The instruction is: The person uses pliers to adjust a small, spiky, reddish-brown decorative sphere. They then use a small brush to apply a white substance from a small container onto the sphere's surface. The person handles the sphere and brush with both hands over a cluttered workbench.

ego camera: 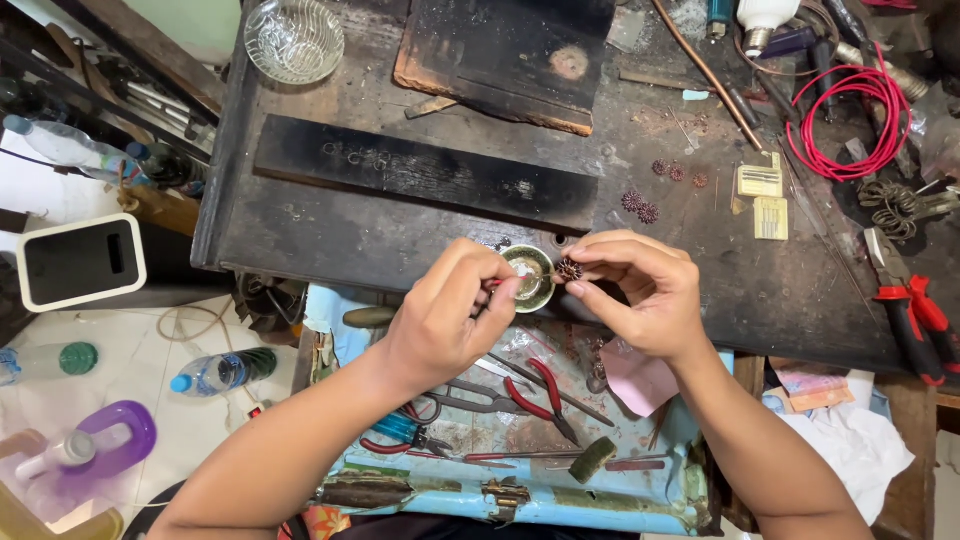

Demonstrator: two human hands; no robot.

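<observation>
My right hand (pixel 640 290) pinches a small dark red, spiky round ornament (pixel 569 269) between thumb and fingertips. My left hand (pixel 450 315) grips a thin red-handled tool whose tip points toward the ornament. Right between the two hands, at the near edge of the dark workbench (pixel 330 230), sits a small round metal dish (pixel 530 275). Several more of the little red spiky pieces (pixel 640 207) lie on the bench beyond my right hand.
A charred black plank (pixel 420 175) and a burnt wooden block (pixel 500 60) lie further back, with a glass bowl (pixel 295 38) at the far left. Red wire coil (pixel 850 120) and red-handled cutters (pixel 915 315) are at the right. Pliers (pixel 535 390) lie in the open drawer below.
</observation>
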